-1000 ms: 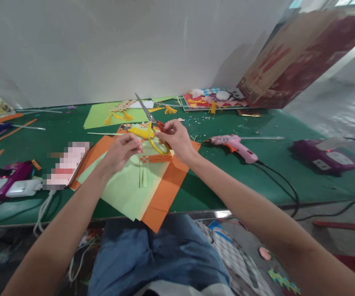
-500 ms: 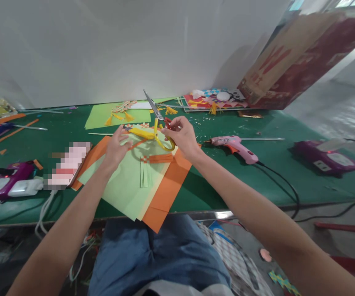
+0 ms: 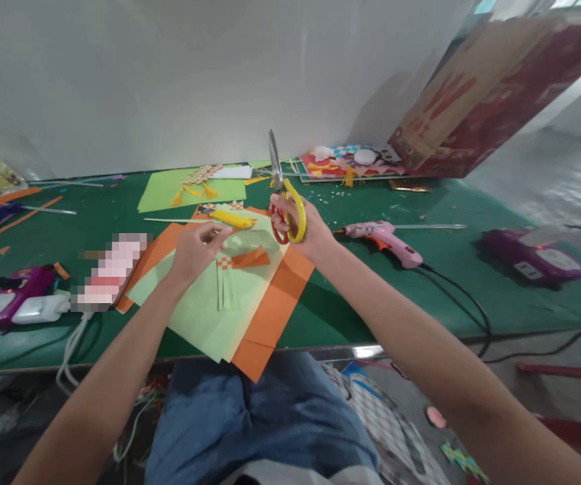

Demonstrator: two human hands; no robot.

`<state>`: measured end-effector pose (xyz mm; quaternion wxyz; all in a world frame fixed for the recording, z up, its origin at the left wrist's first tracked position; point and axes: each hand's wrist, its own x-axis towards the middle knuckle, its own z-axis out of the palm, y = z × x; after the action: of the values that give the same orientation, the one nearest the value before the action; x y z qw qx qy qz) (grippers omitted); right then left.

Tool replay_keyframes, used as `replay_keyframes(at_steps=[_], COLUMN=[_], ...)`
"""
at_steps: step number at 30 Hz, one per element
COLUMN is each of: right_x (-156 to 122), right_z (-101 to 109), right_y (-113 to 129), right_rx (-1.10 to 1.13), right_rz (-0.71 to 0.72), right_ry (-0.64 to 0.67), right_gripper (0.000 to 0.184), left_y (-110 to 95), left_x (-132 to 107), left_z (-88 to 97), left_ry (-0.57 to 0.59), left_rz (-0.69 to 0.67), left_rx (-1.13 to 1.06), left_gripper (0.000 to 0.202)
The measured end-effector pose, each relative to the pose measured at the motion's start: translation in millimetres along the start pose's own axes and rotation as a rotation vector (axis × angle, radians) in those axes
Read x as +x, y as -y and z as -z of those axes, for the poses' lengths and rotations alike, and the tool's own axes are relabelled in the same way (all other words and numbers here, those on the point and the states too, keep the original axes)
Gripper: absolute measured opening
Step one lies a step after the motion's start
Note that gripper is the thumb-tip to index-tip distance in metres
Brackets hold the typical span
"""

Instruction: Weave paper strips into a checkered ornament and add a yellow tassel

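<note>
My right hand is closed round the yellow and red handles of a pair of scissors, blades pointing up and away. My left hand pinches the top corner of a small woven piece of orange and green paper strips, which lies on a light green sheet. Under that lies an orange sheet. A yellow fringed paper roll lies just beyond my left hand.
A pink glue gun with a black cord lies right of the paper. Purple devices sit at far left and far right. More green paper with woven tassel pieces lies at the back. A red-brown cardboard box leans at back right.
My right hand lifted the scissors and turned the blades upright, moving right. My left hand took hold of the woven strip piece and shifted it slightly left.
</note>
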<state>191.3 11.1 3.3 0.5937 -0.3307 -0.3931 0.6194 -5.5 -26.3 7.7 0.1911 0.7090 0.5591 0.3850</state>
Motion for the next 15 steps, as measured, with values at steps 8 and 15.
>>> replay_keyframes(at_steps=[8,15], right_x=[8,6], right_z=[8,10], right_y=[7,22], right_rx=[0.12,0.092], right_rz=[0.06,0.036], right_ry=[0.018,0.019], right_gripper=[0.038,0.039], left_y=[12,20], left_x=[-3,0], left_z=[2.6,12.4], left_ry=[0.391,0.377], left_rz=[-0.244,-0.179], left_rx=[0.17,0.232], left_gripper=[0.036,0.033])
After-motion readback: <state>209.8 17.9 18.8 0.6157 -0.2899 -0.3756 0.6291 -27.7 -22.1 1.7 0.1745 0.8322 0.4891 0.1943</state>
